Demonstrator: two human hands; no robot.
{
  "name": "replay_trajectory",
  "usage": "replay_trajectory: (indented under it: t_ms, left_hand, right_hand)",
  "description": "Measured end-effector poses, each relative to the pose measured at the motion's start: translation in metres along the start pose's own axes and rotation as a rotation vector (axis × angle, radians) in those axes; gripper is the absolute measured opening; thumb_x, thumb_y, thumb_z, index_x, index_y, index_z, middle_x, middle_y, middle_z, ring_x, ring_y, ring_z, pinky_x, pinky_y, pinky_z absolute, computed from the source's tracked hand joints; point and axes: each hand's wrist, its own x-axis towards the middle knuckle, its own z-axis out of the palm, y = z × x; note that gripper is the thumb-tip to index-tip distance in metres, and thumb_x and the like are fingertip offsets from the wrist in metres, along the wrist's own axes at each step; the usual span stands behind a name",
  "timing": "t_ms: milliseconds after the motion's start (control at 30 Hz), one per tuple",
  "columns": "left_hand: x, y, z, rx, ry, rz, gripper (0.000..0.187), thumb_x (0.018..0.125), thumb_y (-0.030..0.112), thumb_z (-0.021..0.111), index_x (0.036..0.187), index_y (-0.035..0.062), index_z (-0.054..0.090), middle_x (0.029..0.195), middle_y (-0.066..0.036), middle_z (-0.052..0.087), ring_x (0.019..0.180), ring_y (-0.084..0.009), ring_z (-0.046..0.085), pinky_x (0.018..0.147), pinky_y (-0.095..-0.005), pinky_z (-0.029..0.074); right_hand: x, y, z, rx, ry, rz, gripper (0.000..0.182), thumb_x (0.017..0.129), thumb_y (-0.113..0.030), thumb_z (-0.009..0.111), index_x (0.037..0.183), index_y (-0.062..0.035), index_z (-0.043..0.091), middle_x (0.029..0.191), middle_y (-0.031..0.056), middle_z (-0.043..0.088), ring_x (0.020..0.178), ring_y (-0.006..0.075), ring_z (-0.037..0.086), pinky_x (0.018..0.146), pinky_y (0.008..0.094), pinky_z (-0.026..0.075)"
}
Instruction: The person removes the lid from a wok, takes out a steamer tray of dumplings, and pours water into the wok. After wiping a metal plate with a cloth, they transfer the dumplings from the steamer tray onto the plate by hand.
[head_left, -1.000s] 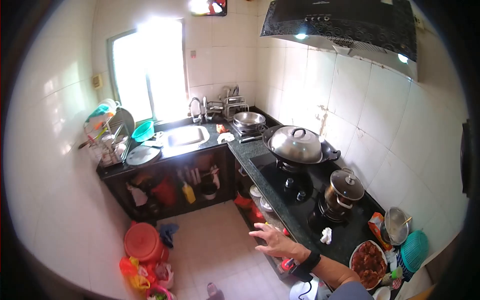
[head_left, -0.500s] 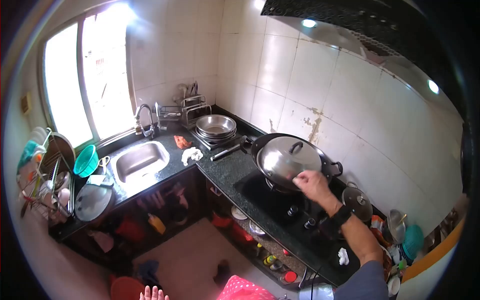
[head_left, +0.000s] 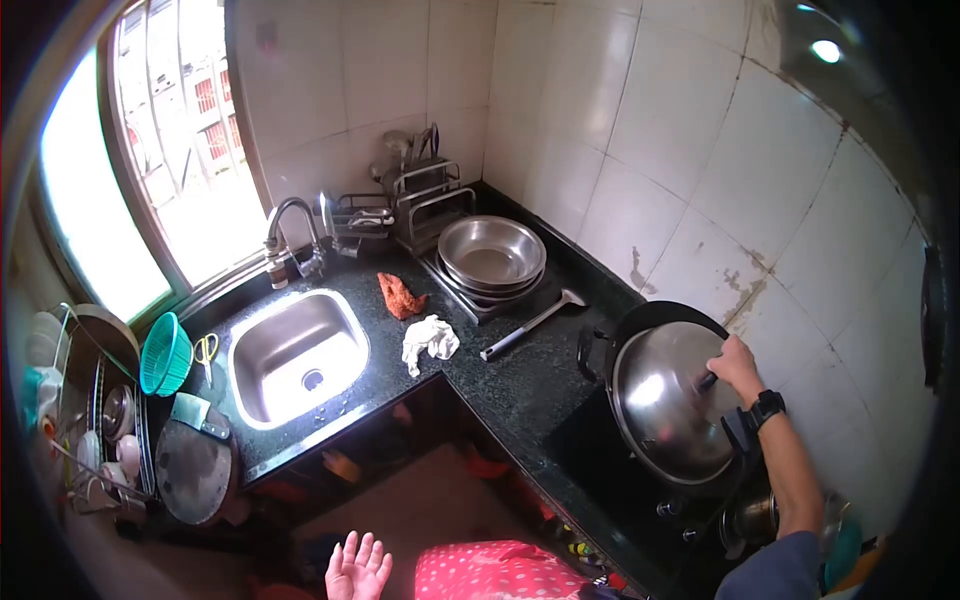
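My right hand (head_left: pixel 738 370) is closed round the dark knob on top of a domed steel lid (head_left: pixel 660 400). The lid is tilted over a black wok (head_left: pixel 655 315) on the stove, and the wok's back rim shows behind it. A dark watch is on my right wrist. At the bottom of the view my left hand (head_left: pixel 358 568) is held palm up with its fingers apart and nothing in it, in front of a red dotted cloth (head_left: pixel 490 572).
Left of the wok lie a metal-headed spatula (head_left: pixel 533 325), stacked steel basins (head_left: pixel 492 252), a white cloth (head_left: pixel 430 341) and an orange-brown cloth (head_left: pixel 400 296). Further left are the sink (head_left: pixel 300 355), a cleaver (head_left: pixel 198 414) on a round board (head_left: pixel 195 470), and a green basket (head_left: pixel 166 355).
My right hand has moved up to the knob and taken hold of it; the lid is now tilted. The view has swung, so the sink and basins look larger.
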Motion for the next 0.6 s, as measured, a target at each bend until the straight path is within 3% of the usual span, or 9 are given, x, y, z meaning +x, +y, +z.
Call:
replay_trajectory:
  t_ms: [67,167,233,333,400,600]
  left_hand:
    - [0.024,0.006,0.023,-0.001,0.016,-0.049,0.034,0.094,0.037,0.054,0.116,0.0117,0.06,0.119,-0.011,0.062,0.111,-0.0305,0.057,0.097,-0.0533,0.044]
    - [0.061,0.026,0.036,0.04,-0.035,-0.093,0.035,0.093,0.036,0.057,0.118,0.0124,0.058,0.121,-0.011,0.059,0.11,-0.0307,0.056,0.097,-0.0527,0.044]
    - [0.081,0.043,0.051,0.059,-0.021,-0.092,0.035,0.093,0.036,0.056,0.119,0.0123,0.058,0.122,-0.011,0.058,0.111,-0.0306,0.056,0.097,-0.0526,0.043]
    - [0.116,0.077,0.068,0.102,-0.025,-0.115,0.036,0.094,0.036,0.055,0.12,0.0124,0.057,0.125,-0.012,0.056,0.113,-0.0305,0.054,0.097,-0.0528,0.043]
    - [0.142,0.1,0.082,0.095,-0.081,-0.121,0.037,0.094,0.036,0.055,0.122,0.0127,0.056,0.125,-0.012,0.057,0.113,-0.0304,0.054,0.097,-0.0528,0.043]
    - [0.172,0.172,0.13,-0.005,-0.113,-0.112,0.036,0.097,0.035,0.049,0.125,0.0123,0.056,0.124,-0.013,0.058,0.114,-0.031,0.055,0.098,-0.0529,0.042]
  right_hand:
    - [-0.001,0.006,0.003,0.038,0.016,0.044,0.035,0.064,-0.018,0.072,0.092,-0.0018,0.058,0.093,0.0202,0.065,0.094,0.0363,0.062,0.082,0.0413,0.05]
    - [0.002,0.012,-0.006,0.13,0.214,0.107,0.028,0.062,-0.013,0.069,0.086,-0.0061,0.057,0.088,0.0176,0.064,0.089,0.035,0.061,0.08,0.0393,0.049]
    - [0.011,0.01,-0.021,0.108,0.286,-0.013,0.025,0.066,-0.011,0.064,0.089,-0.007,0.055,0.088,0.0165,0.063,0.087,0.036,0.061,0.078,0.0424,0.048]
    - [-0.003,-0.062,-0.078,0.118,0.391,-0.224,0.023,0.07,-0.008,0.06,0.092,-0.0053,0.055,0.088,0.0149,0.062,0.087,0.0357,0.06,0.077,0.0414,0.047]
    - [-0.013,-0.137,-0.105,0.162,0.399,-0.244,0.024,0.071,-0.006,0.059,0.095,-0.0042,0.055,0.088,0.0141,0.062,0.087,0.0345,0.059,0.078,0.0407,0.047]
    - [0.034,-0.305,-0.081,0.296,0.391,-0.298,0.02,0.071,-0.009,0.063,0.091,-0.0115,0.059,0.066,0.008,0.055,0.058,0.0224,0.051,0.059,0.0383,0.045]
